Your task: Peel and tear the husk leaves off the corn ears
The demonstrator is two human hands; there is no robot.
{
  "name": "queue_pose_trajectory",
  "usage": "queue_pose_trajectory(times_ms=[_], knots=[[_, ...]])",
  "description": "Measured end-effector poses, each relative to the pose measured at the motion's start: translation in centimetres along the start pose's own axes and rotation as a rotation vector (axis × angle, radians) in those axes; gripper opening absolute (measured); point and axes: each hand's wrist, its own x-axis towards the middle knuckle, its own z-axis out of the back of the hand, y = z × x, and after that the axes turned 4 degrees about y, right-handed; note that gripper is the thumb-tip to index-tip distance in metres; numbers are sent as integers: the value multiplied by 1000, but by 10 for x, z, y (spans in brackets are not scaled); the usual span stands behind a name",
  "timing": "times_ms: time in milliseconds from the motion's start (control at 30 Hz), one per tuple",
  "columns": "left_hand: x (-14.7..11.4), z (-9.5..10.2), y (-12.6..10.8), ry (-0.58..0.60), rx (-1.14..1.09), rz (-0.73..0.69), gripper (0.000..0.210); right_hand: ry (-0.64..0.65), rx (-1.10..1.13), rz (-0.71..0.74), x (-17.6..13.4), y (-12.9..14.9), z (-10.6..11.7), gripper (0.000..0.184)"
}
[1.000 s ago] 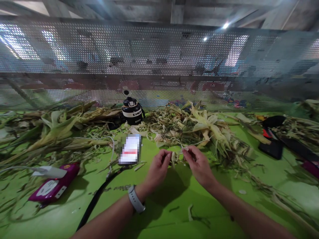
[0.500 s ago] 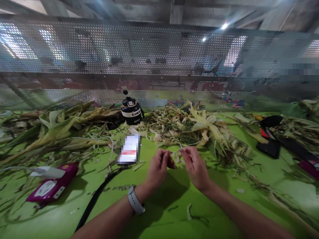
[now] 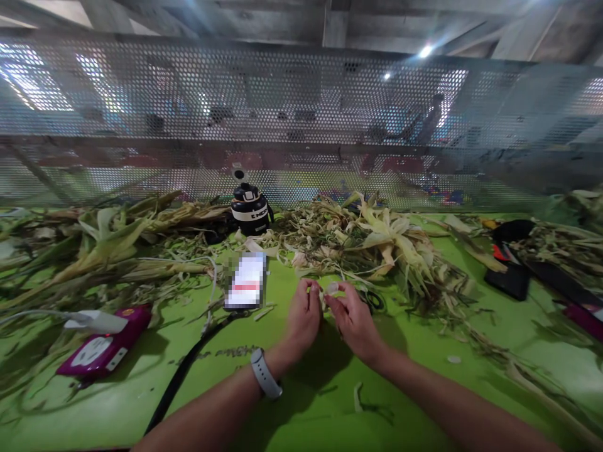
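My left hand [image 3: 304, 317], with a pale watch band on its wrist, is closed above the green tabletop. Its fingertips pinch around something pale that is mostly hidden. Close beside it, my right hand [image 3: 351, 317] holds a small, translucent round disc [image 3: 332, 288] between thumb and fingers. The fingertips of both hands nearly meet. Just behind my right hand lies a black looped thing [image 3: 375, 300], partly covered, its kind unclear. Beyond both hands rises a heap of dry corn husks [image 3: 325, 235], with a larger pale husk bundle [image 3: 389, 232] on its right side.
A lit phone [image 3: 245, 280] lies left of my hands, near a black strap [image 3: 188, 361]. A purple power bank [image 3: 106, 351] with a white plug stands farther left. A black bottle [image 3: 250, 210] is before the perforated metal screen [image 3: 301, 113]. More husks [image 3: 103, 245] cover the left.
My hands have come closer together. The translucent disc now shows in my right fingers, where a thin pale strip showed before. The black looped thing has come into sight.
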Motion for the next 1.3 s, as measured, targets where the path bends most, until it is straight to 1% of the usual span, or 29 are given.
queue_pose_trajectory(times_ms=[67,133,200,300,400,533,633,700,733,800,867,933,967,1000,1067,1133,1200,1300], knots=[[1,5,-5,-59,106,-53,18,61,68,17,-1,0,-1,36],[3,10,-11,-88,192,-77,17,99,157,31,-2,-1,-1,48],[5,14,-15,-89,240,-77,17,140,234,29,-1,-1,1,58],[8,20,-13,-84,240,-65,20,194,290,-1,0,3,9,63],[10,24,-12,-55,162,-40,23,225,319,-35,0,7,18,61],[9,27,-19,17,38,5,27,246,389,-94,2,8,25,48],[5,25,-24,68,-14,-22,27,266,502,-209,3,6,22,41],[2,21,-21,113,-38,-32,27,292,574,-282,4,5,17,39],[0,19,-19,135,-43,-31,27,290,595,-296,5,5,15,40],[-2,14,-13,168,-31,-28,28,233,589,-277,6,6,12,40],[-4,11,-10,170,-24,-10,29,136,525,-223,7,7,11,41],[-5,10,-12,166,-71,40,32,62,439,-170,7,8,14,41],[-5,10,-14,179,-103,82,36,46,401,-146,7,9,16,41],[-5,10,-17,207,-132,128,40,35,376,-126,6,9,18,41],[-5,11,-23,324,-137,237,43,7,357,-107,6,9,21,40],[-6,11,-27,426,-170,282,40,-44,341,-103,5,10,23,39],[-6,11,-27,481,-251,290,39,-92,304,-89,6,10,24,38],[-7,10,-25,533,-367,361,43,-90,238,-67,6,10,25,35]])
